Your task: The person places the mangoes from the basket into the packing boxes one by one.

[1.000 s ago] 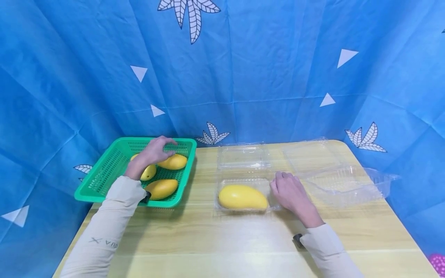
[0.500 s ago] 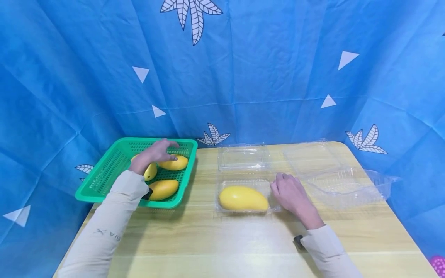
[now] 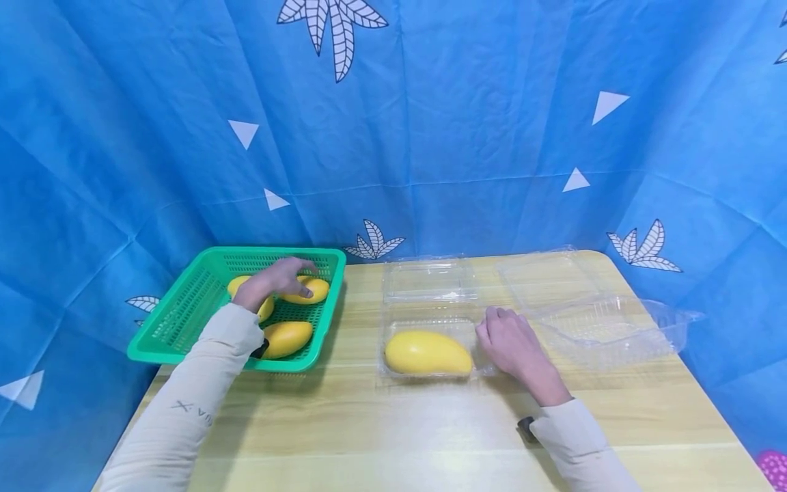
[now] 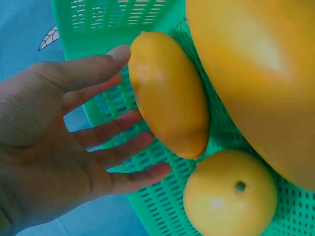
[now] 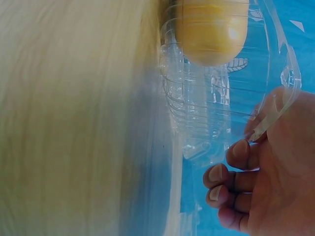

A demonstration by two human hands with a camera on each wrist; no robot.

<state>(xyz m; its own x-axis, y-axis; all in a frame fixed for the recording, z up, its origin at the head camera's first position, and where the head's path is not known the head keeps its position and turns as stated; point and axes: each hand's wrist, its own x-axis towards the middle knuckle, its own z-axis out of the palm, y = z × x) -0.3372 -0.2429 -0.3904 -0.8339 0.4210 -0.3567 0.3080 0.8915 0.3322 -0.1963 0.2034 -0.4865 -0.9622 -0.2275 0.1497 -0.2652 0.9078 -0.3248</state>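
My left hand [image 3: 275,280] is over the green basket [image 3: 178,307], where several yellow mangoes lie. In the left wrist view its fingers are extended and spread, with the thumb tip at one mango [image 4: 170,96] and the other fingers along its side. A larger mango [image 4: 256,73] and one seen end-on [image 4: 230,194] lie beside it. At mid-table a big mango [image 3: 427,352] rests in a clear plastic clamshell container [image 3: 430,320]. My right hand [image 3: 512,344] pinches that container's right rim between thumb and index finger, its other fingers curled.
The container's hinged lid [image 3: 430,280] lies back behind it. A second clear clamshell [image 3: 621,331] stands unfolded at the table's right side. Blue patterned cloth [image 3: 479,123] hangs behind and at both sides of the wooden table [image 3: 344,424].
My left hand has lowered slightly toward the back-right mango in the basket. The right hand keeps its place at the container's rim. The head view shifts a little.
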